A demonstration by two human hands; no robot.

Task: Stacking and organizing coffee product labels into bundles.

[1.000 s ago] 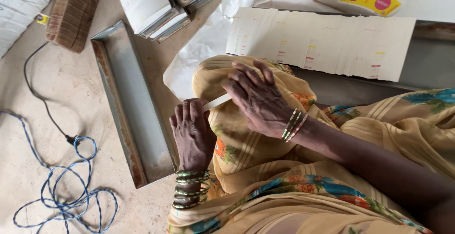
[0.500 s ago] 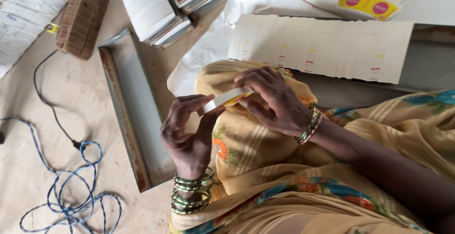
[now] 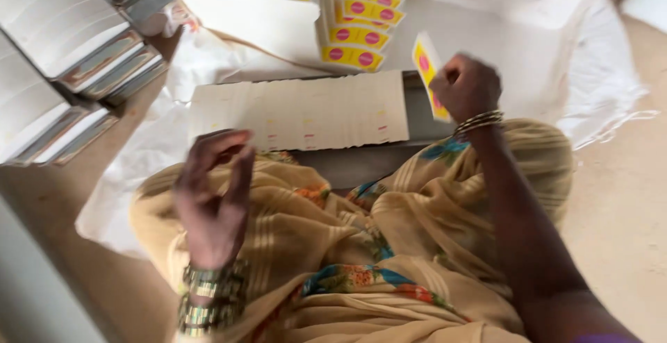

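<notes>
Label (image 3: 427, 72), yellow with pink dots, stands pinched in the right hand (image 3: 464, 87), which is closed round its lower edge, just short of the yellow stacks (image 3: 361, 16) lying beyond the knuckles. Left hand (image 3: 212, 200) hangs over the lap, fingers loosely curled and holding nothing (it is blurred). White sheets (image 3: 299, 110) lie fanned between the two hands. To my eye, a light grip on the label's edge, keeping it flat and square to the nearest stack, would avoid creasing it.
</notes>
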